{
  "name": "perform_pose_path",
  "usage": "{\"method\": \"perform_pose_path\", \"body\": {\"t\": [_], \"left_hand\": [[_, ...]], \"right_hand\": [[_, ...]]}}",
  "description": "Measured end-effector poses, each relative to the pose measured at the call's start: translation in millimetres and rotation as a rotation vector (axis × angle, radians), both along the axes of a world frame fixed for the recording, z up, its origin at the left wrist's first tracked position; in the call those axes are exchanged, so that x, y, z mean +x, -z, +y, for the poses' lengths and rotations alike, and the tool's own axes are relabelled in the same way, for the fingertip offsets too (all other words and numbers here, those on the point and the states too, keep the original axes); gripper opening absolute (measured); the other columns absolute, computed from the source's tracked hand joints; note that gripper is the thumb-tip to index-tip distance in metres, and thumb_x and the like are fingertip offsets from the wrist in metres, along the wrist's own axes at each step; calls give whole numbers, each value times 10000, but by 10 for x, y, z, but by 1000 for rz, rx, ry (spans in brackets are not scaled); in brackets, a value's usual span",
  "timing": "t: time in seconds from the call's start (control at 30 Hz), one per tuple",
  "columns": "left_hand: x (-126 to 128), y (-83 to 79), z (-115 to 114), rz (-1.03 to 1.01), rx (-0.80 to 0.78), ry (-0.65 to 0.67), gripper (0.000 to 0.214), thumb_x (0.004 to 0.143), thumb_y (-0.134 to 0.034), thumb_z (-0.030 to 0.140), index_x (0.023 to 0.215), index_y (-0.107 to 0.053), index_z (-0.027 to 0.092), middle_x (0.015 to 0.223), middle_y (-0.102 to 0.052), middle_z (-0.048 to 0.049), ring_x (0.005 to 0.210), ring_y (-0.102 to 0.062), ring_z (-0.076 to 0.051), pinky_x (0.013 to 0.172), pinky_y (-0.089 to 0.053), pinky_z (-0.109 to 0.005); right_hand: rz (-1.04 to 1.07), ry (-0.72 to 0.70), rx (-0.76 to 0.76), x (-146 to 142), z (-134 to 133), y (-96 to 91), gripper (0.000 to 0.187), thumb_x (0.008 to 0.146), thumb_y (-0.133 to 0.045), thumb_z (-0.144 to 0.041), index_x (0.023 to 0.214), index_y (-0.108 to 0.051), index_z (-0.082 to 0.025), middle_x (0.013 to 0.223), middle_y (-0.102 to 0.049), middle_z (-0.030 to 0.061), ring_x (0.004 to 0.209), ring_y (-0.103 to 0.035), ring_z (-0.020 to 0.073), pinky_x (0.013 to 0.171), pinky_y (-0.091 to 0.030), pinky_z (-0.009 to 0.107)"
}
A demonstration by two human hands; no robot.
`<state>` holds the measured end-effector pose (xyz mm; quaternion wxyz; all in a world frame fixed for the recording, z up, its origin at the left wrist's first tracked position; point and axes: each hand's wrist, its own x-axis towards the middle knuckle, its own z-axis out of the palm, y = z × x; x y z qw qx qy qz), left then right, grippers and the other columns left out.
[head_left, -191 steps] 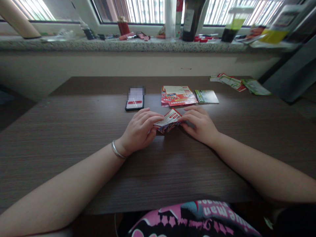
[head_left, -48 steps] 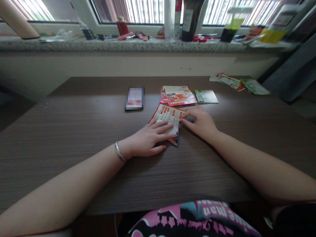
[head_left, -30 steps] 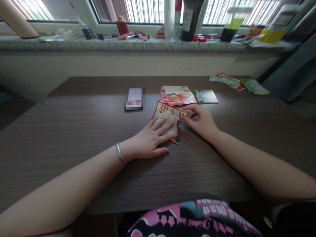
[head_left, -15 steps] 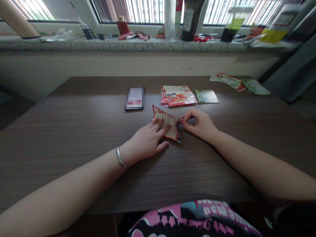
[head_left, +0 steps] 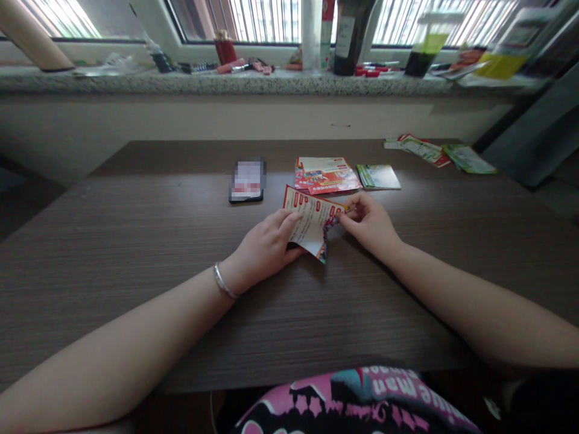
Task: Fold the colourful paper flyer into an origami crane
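A printed paper leaflet (head_left: 312, 224), cream with red markings and a coloured border, is creased and bunched up on its right side. My left hand (head_left: 270, 238) grips its left part, fingers on top and the thumb underneath. At the bunched right edge, the fingertips of my right hand (head_left: 368, 223) pinch the paper. Just beyond the leaflet lies a stack of red and cream leaflets (head_left: 332, 176). Beside that stack is a smaller pile of green and white cards (head_left: 379, 176).
A phone-like device (head_left: 246, 181) with a blurred screen lies left of the stack. More green and red leaflets (head_left: 425, 150) are spread at the table's far right. Bottles, including a dark one (head_left: 350, 39), and small items line the stone windowsill (head_left: 271, 84).
My left hand has gone from lying flat on the leaflet to gripping its left side. The leaflet is lifted and more spread out, and my right hand has shifted slightly right and up.
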<state>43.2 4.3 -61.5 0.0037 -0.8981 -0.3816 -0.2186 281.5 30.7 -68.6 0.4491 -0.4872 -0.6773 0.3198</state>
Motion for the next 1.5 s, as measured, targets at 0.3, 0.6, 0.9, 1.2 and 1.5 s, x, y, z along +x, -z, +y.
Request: {"method": "perform_pose_path", "body": {"t": [0.3,0.6,0.9,1.2,1.5], "left_hand": [[-22,101,51,-157,133,43,1024,705,-790,422,1498,-183,193,1434,-317,-195,1352,-344,-370,1099,-396,-539],[-11,55,64,-44,256,70,939,758,-732,490,1491,-241,166,1458,-415,-166,1415,-269,-368,1173,-220,-562],[-4,-16,37,29,259,80,505,856,-645,344,1328,-498,244,1269,-622,-57,1347,-411,-298,1189,-128,-588],[-11,-64,25,-24,259,113,223,882,-612,287,1102,-612,252,1099,-698,2,1205,-558,-225,1205,-100,-574],[-16,-89,31,-143,246,95,141,889,-628,288,1026,-636,256,1031,-701,14,1019,-633,-160,1176,-223,-509]], "right_hand": [[-209,-128,225,-24,-113,-86,100,780,-630,-239,756,-538,-209,724,-611,-1,639,-571,131,607,-477,281],[-424,-358,433,4,-167,-114,18,844,-616,-189,856,-621,-201,854,-686,18,807,-638,156,732,-489,278],[-429,-414,415,41,-147,-84,48,845,-624,-198,891,-618,-211,903,-689,29,834,-640,168,768,-502,296],[-299,-406,412,1,-205,-146,67,861,-637,-243,844,-578,-217,900,-695,29,838,-650,164,780,-514,308],[-268,-376,433,-6,-211,-165,130,826,-679,-277,911,-594,-228,1007,-687,42,953,-633,179,863,-506,356]]}}
